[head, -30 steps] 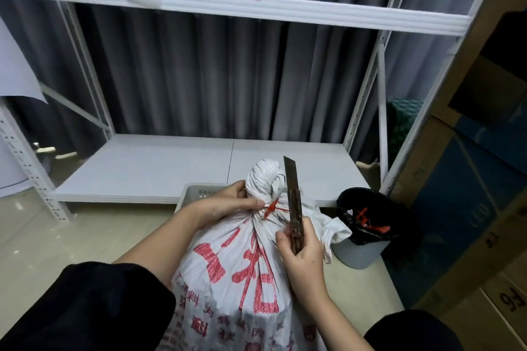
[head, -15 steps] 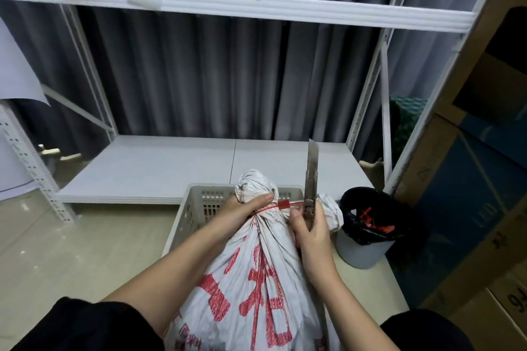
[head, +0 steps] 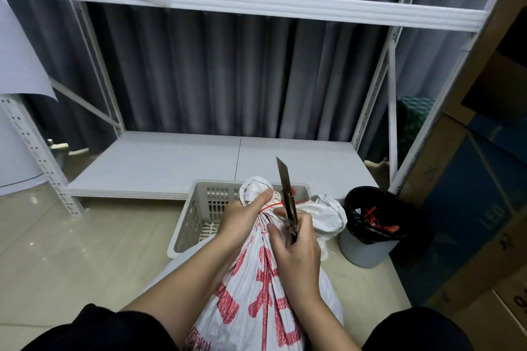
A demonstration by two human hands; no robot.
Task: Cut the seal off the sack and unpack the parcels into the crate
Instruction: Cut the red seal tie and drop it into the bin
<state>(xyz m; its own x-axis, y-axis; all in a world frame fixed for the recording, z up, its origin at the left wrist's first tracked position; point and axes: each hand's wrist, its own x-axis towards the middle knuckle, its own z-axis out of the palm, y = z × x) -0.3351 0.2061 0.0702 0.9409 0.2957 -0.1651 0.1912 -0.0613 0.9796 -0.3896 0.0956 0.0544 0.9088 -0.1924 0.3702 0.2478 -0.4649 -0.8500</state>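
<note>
— Sack first, or the room?

— Room. Pale glossy tiled floor [head: 71, 251], a white metal shelving rack [head: 242, 6] against a grey pleated curtain [head: 214, 74]. Its low white shelf board [head: 159, 162] sits just above the floor. Stacked brown and blue cardboard boxes [head: 467, 194] stand on the right, and near them a grey bin lined with a black bag [head: 370, 225] holding red scraps.

— And the white woven sack with red printed characters [head: 256, 293]?

— Upright on the floor between the person's arms, just in front of a pale grey perforated plastic crate [head: 196, 216]. Its neck is bunched tight and tied with a thin red plastic seal [head: 271, 205].

— Hands?

— Left hand [head: 242, 216] grips the bunched neck, thumb pressed on the knot. Right hand [head: 296, 242] is curled round a metal utility knife [head: 288, 196], blade pointing up, lying against the seal
</note>
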